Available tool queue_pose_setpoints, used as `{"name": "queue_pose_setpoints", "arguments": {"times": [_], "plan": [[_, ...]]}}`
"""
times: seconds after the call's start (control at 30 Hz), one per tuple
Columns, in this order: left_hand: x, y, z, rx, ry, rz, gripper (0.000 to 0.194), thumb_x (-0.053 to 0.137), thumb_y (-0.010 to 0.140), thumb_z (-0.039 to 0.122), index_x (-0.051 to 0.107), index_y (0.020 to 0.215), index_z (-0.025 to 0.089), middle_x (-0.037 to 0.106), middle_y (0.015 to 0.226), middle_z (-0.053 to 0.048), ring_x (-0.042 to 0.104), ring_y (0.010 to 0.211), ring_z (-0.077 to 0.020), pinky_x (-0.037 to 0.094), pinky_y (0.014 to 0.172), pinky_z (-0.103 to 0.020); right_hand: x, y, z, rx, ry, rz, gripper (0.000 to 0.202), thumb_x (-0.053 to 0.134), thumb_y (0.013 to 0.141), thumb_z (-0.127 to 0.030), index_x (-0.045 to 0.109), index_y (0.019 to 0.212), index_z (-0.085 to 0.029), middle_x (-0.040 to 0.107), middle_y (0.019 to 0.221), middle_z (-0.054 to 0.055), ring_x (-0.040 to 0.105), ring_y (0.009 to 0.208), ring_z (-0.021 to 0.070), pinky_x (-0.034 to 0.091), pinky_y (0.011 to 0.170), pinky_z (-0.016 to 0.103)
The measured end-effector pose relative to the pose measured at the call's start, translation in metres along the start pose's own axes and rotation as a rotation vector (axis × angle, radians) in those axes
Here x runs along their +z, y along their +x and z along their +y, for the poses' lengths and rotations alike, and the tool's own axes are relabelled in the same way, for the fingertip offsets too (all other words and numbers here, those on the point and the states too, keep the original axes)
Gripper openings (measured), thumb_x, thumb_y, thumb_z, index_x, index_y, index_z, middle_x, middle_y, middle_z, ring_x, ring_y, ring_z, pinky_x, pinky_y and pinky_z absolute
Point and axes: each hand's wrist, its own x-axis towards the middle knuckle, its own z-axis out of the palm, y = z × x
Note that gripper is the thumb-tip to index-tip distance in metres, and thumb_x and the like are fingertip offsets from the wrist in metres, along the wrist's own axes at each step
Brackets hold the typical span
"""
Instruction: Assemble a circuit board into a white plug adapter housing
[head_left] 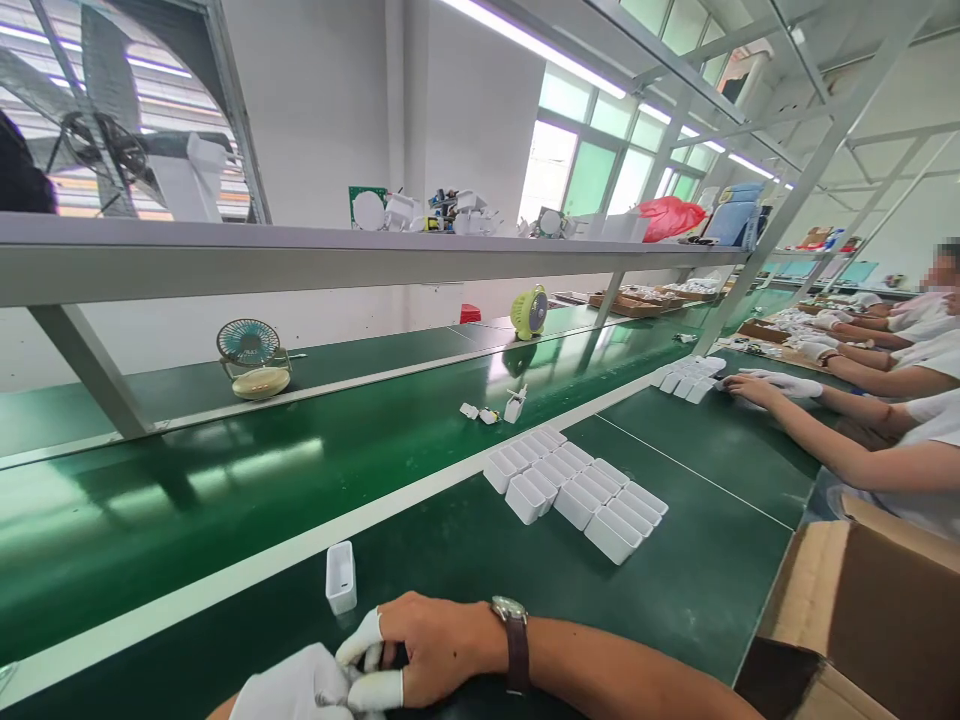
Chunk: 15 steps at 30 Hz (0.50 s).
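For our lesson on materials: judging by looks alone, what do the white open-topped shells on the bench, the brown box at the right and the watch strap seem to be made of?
The white rectangular shells look like moulded plastic: smooth, thin-walled, slightly glossy. The brown box looks like matt cardboard, with folded flaps. The brown watch strap on the right hand seems leather, though imitation is possible.

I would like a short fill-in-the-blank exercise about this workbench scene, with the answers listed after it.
1. The right hand wears a ____ on its wrist.
2. The left hand is covered by a white ____.
3. The single white case stands ____ the grouped white cases on the green table.
4. The cardboard box sits at the table's ____ side.

Missing words: watch; glove; apart from; right
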Motion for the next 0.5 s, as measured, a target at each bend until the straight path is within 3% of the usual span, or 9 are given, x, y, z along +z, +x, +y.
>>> {"name": "queue_pose_setpoints", "arguments": {"times": [0.1,0.2,0.3,0.37,0.5], "plan": [[0.003,0.002,0.0,0.047,0.013,-0.013,0.037,0.066,0.092,0.043,0.069,0.113,0.012,0.069,0.115,-0.012,0.068,0.101,-0.0256,0.055,0.091,-0.042,-0.031,0.006,-0.005,0.029,-0.174,0.111,0.031,0.063,0.093,-0.033,0.07,0.121,-0.021,0.075,0.099,0.002,0.068,0.081,0.0113,0.051,0.076,0.019],[0.008,0.005,0.001,0.101,0.011,-0.009,0.048,0.072,0.084,0.055,0.078,0.1,0.01,0.076,0.099,-0.015,0.072,0.095,-0.0291,0.055,0.09,-0.038,-0.075,0.015,0.006,0.3,-0.49,0.268,0.032,0.063,0.094,-0.033,0.067,0.124,-0.022,0.074,0.105,0.004,0.069,0.093,0.0156,0.053,0.086,0.026],[0.011,0.007,0.002,0.153,0.039,0.005,0.054,0.069,0.082,0.062,0.08,0.1,0.012,0.077,0.099,-0.017,0.073,0.095,-0.0305,0.056,0.088,-0.038,-0.122,0.023,0.031,0.479,-0.631,0.338,0.04,0.059,0.097,-0.03,0.057,0.134,-0.014,0.064,0.127,0.014,0.062,0.116,0.0235,0.049,0.102,0.04],[0.01,0.006,0.0,0.165,0.087,0.025,0.052,0.069,0.081,0.062,0.081,0.099,0.015,0.077,0.103,-0.017,0.072,0.097,-0.0315,0.056,0.089,-0.039,-0.15,0.028,0.051,0.601,-0.719,0.352,0.038,0.062,0.097,-0.034,0.058,0.13,-0.016,0.061,0.131,0.011,0.061,0.117,0.0263,0.051,0.099,0.049],[0.005,0.004,-0.004,0.127,0.12,0.047,0.044,0.069,0.08,0.06,0.08,0.101,0.023,0.077,0.103,-0.011,0.071,0.096,-0.0322,0.057,0.086,-0.039,-0.186,0.033,0.084,0.816,-0.829,0.35,0.037,0.063,0.096,-0.036,0.059,0.126,-0.015,0.061,0.127,0.011,0.064,0.108,0.0242,0.056,0.091,0.045]]}}
